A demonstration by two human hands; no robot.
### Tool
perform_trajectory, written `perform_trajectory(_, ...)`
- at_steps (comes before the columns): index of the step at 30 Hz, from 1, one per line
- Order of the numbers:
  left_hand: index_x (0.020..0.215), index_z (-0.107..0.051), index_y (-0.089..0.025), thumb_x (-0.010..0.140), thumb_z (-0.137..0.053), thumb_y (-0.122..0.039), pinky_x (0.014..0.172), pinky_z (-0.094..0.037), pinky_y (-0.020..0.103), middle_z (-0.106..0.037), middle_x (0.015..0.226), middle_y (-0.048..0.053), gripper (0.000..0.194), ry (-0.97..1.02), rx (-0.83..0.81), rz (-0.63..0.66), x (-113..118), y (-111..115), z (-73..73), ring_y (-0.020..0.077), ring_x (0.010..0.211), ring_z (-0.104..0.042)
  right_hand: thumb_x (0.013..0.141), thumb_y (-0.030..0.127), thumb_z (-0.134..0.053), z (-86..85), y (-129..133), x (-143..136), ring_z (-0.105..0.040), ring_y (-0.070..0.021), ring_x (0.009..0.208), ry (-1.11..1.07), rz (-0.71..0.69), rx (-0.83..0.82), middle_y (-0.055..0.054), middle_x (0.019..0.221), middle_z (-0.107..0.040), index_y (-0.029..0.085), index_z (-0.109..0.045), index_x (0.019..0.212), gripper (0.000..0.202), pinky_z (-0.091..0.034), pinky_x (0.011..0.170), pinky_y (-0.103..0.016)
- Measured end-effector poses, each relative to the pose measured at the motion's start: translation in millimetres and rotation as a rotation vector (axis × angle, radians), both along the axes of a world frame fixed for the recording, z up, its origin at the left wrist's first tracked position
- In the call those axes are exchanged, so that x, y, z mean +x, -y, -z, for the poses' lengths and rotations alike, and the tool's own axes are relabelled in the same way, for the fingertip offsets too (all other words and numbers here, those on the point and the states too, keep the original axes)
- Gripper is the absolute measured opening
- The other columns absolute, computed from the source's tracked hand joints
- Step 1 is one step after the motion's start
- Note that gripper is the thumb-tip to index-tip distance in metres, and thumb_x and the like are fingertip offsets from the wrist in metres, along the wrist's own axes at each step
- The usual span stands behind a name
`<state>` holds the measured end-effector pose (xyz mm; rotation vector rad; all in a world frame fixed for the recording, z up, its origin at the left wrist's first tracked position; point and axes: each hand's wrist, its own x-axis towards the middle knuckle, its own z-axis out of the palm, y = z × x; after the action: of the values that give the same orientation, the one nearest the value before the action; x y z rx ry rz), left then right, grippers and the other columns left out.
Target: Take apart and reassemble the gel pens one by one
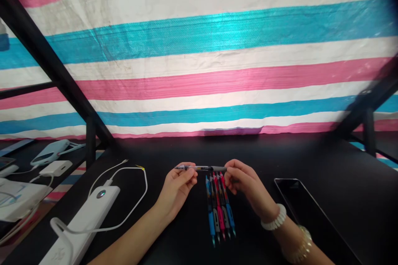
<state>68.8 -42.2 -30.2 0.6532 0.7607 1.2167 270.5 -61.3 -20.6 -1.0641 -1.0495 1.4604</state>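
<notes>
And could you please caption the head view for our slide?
Left hand and right hand hold one pen near five more pens, lying side by side on a black table.

phone [323, 219] and power bank [90, 219] cut off below.

Looks like a makeshift desk nook to me, though whether in a home or a stall I can't tell: striped plastic sheeting [199, 80] fills the upper frame behind a black tabletop [174, 149], dark bars [62, 68] slant down either side, and charging cables [146, 182] lie at left.
</notes>
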Motion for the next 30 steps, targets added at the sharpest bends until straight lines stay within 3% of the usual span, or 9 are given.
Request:
perform_trajectory(4, 0.084, -0.073, -0.012, 0.066, -0.084, -0.017, 0.061, -0.052, 0.018, -0.067, 0.068, 0.002, 0.022, 0.013, 0.007, 0.011, 0.2, 0.5, -0.5, 0.0088, 0.061, -0.061, 0.085, 0.058, -0.054, 3.1, -1.1, -0.8, -0.049, -0.0103, 0.047, 0.083, -0.059, -0.017, -0.001, 0.056, -0.057, 0.016, -0.055, 0.068, 0.046, -0.035, 0.043, -0.021)
perform_trajectory(9, 0.083, -0.074, -0.011, 0.065, -0.084, -0.017, 0.061, -0.052, 0.017, -0.067, 0.067, 0.002, 0.022, 0.015, -0.001, 0.015, 1.0, 1.3, -1.1, 0.0086, 0.062, -0.060, 0.079, 0.046, -0.067, 0.2, 0.2, 0.5, -0.050, -0.0096, 0.049, -0.010, -0.043, -0.027, 0.002, 0.059, -0.056, 0.017, -0.056, 0.076, 0.031, -0.037, 0.045, -0.020)
perform_trajectory(12, 0.083, -0.074, -0.011, 0.064, -0.085, -0.017, 0.062, -0.052, 0.017, -0.067, 0.067, 0.002, 0.023, 0.016, -0.005, 0.011, 1.7, 1.6, -1.2, 0.0087, 0.062, -0.060, 0.081, 0.052, -0.063, -0.7, 0.5, 1.1, -0.052, -0.0110, 0.050, -0.025, -0.062, -0.061, 0.001, 0.061, -0.058, 0.016, -0.061, 0.087, 0.036, -0.038, 0.045, -0.021)
perform_trajectory(15, 0.083, -0.073, -0.012, 0.063, -0.084, -0.017, 0.062, -0.052, 0.018, -0.066, 0.068, 0.002, 0.023, 0.016, -0.011, 0.007, 2.4, 2.1, -1.1, 0.0090, 0.063, -0.060, 0.077, 0.056, -0.066, 0.5, -0.7, 0.4, -0.049, -0.0101, 0.048, 0.036, -0.054, -0.059, 0.001, 0.059, -0.057, 0.015, -0.062, 0.080, 0.041, -0.038, 0.044, -0.021)
perform_trajectory(23, 0.084, -0.072, -0.013, 0.068, -0.081, -0.018, 0.061, -0.050, 0.018, -0.065, 0.066, 0.001, 0.018, 0.001, 0.031, 0.053, 2.3, 2.7, -0.9, 0.0086, 0.061, -0.059, 0.064, 0.037, -0.081, -4.3, 0.4, 3.0, -0.049, -0.0115, 0.059, -0.128, 0.077, -0.061, 0.002, 0.063, -0.055, 0.016, -0.062, 0.078, 0.031, -0.040, 0.049, -0.022)
perform_trajectory(30, 0.083, -0.071, -0.014, 0.071, -0.079, -0.019, 0.060, -0.046, 0.019, -0.062, 0.064, 0.000, 0.015, 0.029, 0.038, 0.027, 0.1, 1.5, 0.4, 0.0080, 0.059, -0.054, 0.073, 0.031, -0.076, 2.8, -0.4, 5.7, -0.046, -0.0104, 0.057, -0.278, 0.109, -0.057, 0.003, 0.061, -0.052, 0.018, -0.059, 0.076, 0.021, -0.037, 0.048, -0.021)
